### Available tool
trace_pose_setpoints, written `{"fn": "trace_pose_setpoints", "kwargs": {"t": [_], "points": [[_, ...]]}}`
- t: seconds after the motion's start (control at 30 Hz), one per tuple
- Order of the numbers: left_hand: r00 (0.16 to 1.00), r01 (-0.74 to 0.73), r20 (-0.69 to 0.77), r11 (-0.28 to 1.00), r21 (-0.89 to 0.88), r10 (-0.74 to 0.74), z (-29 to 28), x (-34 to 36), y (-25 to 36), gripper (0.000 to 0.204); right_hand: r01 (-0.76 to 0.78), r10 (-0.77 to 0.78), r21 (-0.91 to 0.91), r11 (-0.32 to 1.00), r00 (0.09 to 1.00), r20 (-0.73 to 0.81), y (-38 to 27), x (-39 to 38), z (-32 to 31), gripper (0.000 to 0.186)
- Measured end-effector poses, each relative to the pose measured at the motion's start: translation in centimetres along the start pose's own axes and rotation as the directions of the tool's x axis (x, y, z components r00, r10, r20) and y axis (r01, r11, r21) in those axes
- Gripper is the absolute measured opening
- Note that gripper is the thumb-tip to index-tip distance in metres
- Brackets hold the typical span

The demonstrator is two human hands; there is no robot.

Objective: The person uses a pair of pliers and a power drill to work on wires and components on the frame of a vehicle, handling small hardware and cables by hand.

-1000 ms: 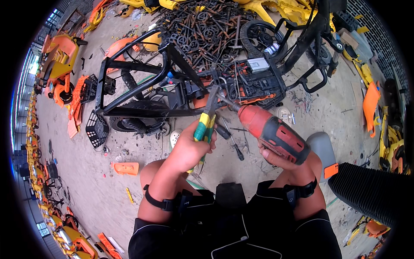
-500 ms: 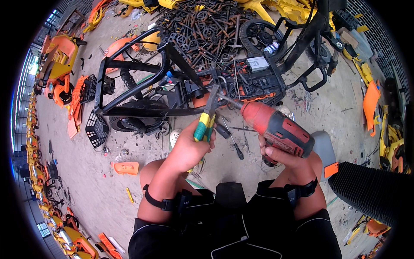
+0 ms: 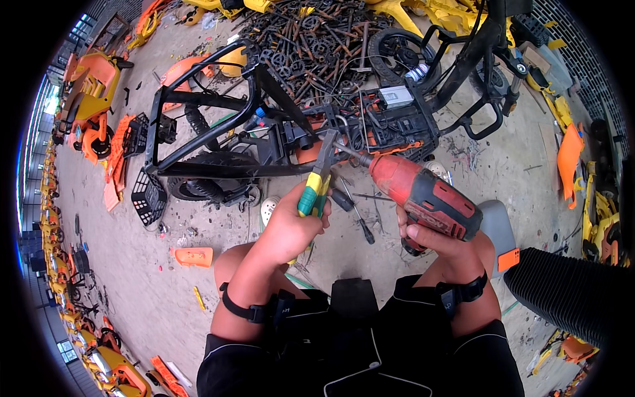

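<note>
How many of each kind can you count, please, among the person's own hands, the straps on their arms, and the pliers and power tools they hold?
Left hand and right hand: 2
Arm straps: 2
Pliers: 1
Power tool: 1
Total: 6

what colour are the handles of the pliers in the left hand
The handles are yellow and green; head view shows them best.
</note>
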State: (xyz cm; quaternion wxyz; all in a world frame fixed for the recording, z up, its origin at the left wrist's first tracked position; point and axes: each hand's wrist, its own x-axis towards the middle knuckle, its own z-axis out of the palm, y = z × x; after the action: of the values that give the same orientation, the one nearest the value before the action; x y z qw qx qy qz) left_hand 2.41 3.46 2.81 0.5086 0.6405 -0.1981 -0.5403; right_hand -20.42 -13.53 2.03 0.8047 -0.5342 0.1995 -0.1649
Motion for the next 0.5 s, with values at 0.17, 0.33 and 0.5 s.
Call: {"fn": "trace_pose_setpoints", "kwargs": {"t": [0.17, 0.33, 0.5], "points": [[1.0, 0.009, -0.006, 1.0, 0.004, -0.009, -0.05, -0.01, -0.08, 0.053, 0.004, -0.004, -0.029, 1.0, 1.0, 0.003, -0.01, 0.0, -0.03, 0.041], [1.0, -0.011, -0.025, 1.0, -0.028, 0.01, 0.31, -0.06, 0.11, 0.048, -0.084, 0.084, -0.012, 0.996, 0.996, -0.039, -0.8, -0.41, 0.27, 0.038], [1.0, -0.018, -0.016, 0.999, -0.027, 0.018, 0.3, -0.03, 0.1, 0.047, -0.05, 0.047, -0.035, 0.998, 0.997, -0.061, -0.73, -0.51, 0.39, 0.037]]}}
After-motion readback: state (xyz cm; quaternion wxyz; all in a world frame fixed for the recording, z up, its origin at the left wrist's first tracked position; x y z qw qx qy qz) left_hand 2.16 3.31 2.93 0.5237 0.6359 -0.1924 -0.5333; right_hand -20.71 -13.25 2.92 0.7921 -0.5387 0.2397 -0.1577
